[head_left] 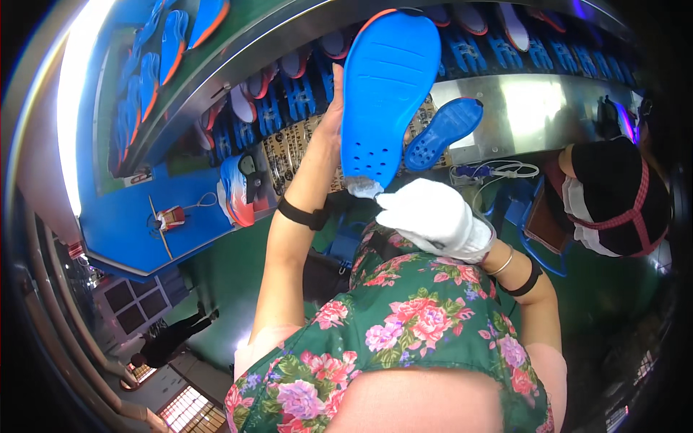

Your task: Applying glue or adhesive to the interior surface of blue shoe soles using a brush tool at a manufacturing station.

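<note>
A large blue shoe sole [386, 79], with grooves across its upper part and small holes near its lower end, stands raised in front of me. My left hand [334, 115] grips it by its left edge, the fingers mostly hidden behind it. My right hand [433, 216] wears a white knitted glove and is closed in a pinch on a small brush [363, 187] with pale bristles. The bristles touch the sole's lower end; the glove covers most of the handle. Beside the large sole, a smaller dark-blue sole [444, 133] rests at the metal ledge.
Beyond my hands, a metal ledge [476, 137] and racks carry rows of shoe uppers and blue soles [173, 47]. Brown taped cardboard [289, 151] lines the ledge. At left are a blue table [123, 231] and a shoe [238, 187]. A co-worker [613, 195] is close at right, near white cables [505, 169].
</note>
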Demonstrator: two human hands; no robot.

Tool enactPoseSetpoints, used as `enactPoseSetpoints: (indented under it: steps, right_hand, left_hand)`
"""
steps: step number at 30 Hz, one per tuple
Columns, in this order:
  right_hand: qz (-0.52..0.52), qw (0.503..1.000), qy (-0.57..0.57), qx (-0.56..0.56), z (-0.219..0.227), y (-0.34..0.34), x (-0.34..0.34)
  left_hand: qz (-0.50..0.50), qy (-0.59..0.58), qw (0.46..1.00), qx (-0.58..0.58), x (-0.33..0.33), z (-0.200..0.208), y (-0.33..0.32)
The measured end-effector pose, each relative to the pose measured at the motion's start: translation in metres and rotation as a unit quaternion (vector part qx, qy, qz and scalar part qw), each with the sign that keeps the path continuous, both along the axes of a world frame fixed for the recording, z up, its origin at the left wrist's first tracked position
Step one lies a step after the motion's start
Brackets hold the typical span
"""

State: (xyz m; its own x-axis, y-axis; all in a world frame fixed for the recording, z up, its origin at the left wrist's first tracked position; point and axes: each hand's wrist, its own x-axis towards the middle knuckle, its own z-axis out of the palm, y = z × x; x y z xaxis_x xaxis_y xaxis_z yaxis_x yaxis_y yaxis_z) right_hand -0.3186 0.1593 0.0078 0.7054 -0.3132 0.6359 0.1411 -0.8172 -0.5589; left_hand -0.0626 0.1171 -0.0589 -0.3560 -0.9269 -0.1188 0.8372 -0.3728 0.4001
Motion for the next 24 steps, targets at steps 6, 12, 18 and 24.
enactPoseSetpoints:
  steps: [6, 12, 18, 24]
  right_hand:
    - [-0.004, 0.995, -0.034, 0.095, 0.0, -0.017, 0.003]
    - [0.021, 0.989, 0.002, 0.145, 0.007, -0.026, 0.001]
    - [0.002, 0.86, 0.042, 0.509, 0.012, -0.027, -0.015]
    - [-0.188, 0.875, -0.061, 0.442, 0.019, -0.061, -0.017]
  left_hand:
    - [-0.019, -0.166, 0.986, 0.016, -0.004, 0.018, -0.01]
    - [-0.043, -0.333, 0.941, 0.048, -0.009, 0.035, -0.014]
    - [0.023, -0.184, 0.982, 0.041, -0.016, 0.026, -0.017]
    - [0.04, 0.045, 0.998, 0.021, -0.056, -0.006, 0.011]
